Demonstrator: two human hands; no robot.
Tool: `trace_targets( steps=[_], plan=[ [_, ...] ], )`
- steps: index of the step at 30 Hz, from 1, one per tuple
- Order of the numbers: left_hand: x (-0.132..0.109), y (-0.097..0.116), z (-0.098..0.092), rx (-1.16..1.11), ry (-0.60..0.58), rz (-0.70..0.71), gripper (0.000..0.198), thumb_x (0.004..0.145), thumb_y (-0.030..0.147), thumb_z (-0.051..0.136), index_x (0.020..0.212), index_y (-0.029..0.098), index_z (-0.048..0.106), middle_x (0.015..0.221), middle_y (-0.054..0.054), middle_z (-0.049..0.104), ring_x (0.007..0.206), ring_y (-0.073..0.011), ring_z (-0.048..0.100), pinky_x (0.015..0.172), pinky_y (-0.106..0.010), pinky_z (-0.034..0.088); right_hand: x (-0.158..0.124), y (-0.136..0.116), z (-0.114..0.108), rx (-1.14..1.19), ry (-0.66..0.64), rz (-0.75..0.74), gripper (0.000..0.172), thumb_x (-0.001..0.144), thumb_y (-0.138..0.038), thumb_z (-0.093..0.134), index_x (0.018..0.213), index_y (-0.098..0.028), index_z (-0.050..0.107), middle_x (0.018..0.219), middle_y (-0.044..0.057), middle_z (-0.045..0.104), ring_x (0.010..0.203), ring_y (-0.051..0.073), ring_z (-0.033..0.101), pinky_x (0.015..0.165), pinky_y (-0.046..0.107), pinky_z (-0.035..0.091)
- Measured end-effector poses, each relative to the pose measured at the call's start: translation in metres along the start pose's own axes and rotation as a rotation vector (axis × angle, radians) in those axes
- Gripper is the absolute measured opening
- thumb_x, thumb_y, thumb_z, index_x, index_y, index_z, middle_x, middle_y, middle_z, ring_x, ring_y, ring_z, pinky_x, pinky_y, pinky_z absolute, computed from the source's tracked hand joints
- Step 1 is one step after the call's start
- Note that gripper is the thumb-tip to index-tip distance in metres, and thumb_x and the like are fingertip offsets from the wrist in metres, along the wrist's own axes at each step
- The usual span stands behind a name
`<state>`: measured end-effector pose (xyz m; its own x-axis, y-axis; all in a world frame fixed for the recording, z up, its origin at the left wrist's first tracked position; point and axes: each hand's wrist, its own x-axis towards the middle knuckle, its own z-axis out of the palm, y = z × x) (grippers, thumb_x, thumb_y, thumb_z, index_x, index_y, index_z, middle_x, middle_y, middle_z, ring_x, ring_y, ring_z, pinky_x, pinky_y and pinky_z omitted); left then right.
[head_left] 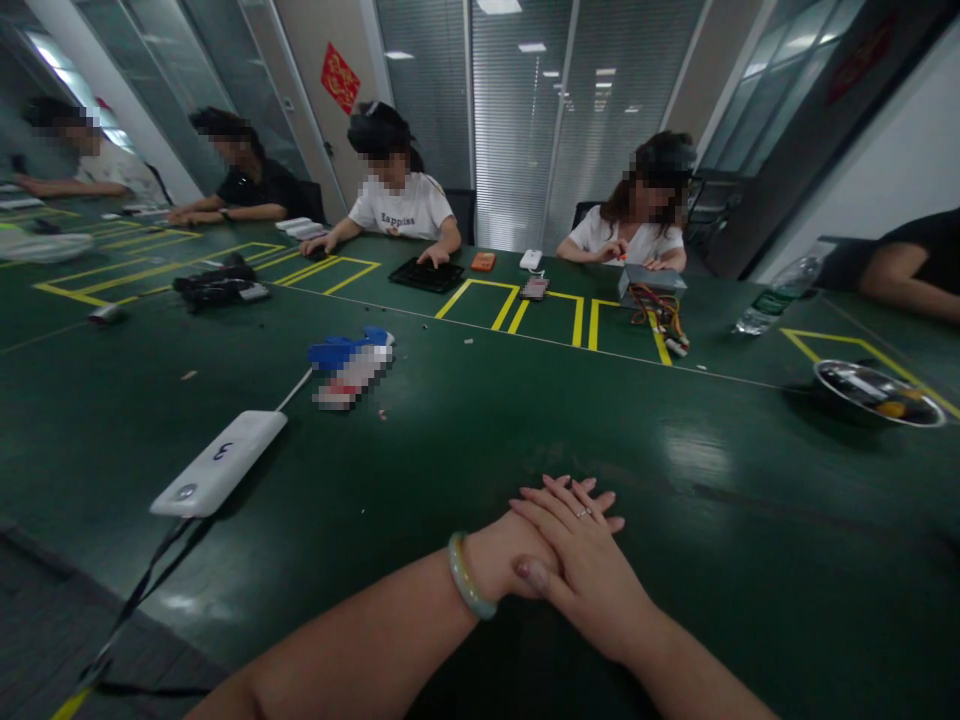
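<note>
My left hand (502,545) lies flat on the green table (420,460), fingers stretched out, a pale green bangle (469,578) round its wrist. Across its back rests my right hand (585,560), also flat with fingers extended and a ring (583,513) on one of them. The right hand covers much of the left, whose fingertips show beyond it. Neither hand holds an object. To their left are a white power bank (221,462) marked "3", with a cable and strap, and a blurred-out phone-like item (354,378) beside a blue item (341,350).
A metal bowl (879,392) with something orange inside and a water bottle (780,290) stand at right. Across the table, several people sit near a grey box with coloured wires (652,288), a black tray (425,276) and an orange item (484,262). Yellow tape (480,283) marks the tabletop.
</note>
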<state>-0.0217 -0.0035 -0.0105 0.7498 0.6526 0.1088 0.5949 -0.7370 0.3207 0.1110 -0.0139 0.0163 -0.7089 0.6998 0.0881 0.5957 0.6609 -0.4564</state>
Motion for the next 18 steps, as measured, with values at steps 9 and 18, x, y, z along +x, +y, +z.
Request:
trace_targets(
  steps=[9, 18],
  plan=[
    [-0.010, -0.003, -0.013, 0.033, -0.033, 0.061, 0.060, 0.097, 0.036, 0.037, 0.152, 0.021, 0.019, 0.160, -0.001, 0.000, 0.147, -0.0268, -0.002, 0.122, -0.044, 0.009, -0.002, 0.006, -0.002, 0.013, 0.010, -0.036, 0.053, 0.095, -0.048, 0.050, 0.144, -0.032, 0.041, 0.148, -0.001, 0.037, 0.140, 0.028, 0.023, 0.117, 0.053, 0.014],
    [0.000, -0.002, -0.018, 0.025, 0.030, 0.040, 0.060, 0.098, 0.049, 0.035, 0.149, 0.019, 0.027, 0.157, -0.005, 0.024, 0.147, -0.0224, 0.011, 0.121, -0.043, 0.012, -0.018, 0.075, -0.032, -0.095, 0.179, 0.134, 0.049, 0.099, -0.044, 0.037, 0.146, -0.027, 0.038, 0.147, 0.004, 0.039, 0.135, 0.024, 0.035, 0.111, 0.048, 0.034]
  ],
)
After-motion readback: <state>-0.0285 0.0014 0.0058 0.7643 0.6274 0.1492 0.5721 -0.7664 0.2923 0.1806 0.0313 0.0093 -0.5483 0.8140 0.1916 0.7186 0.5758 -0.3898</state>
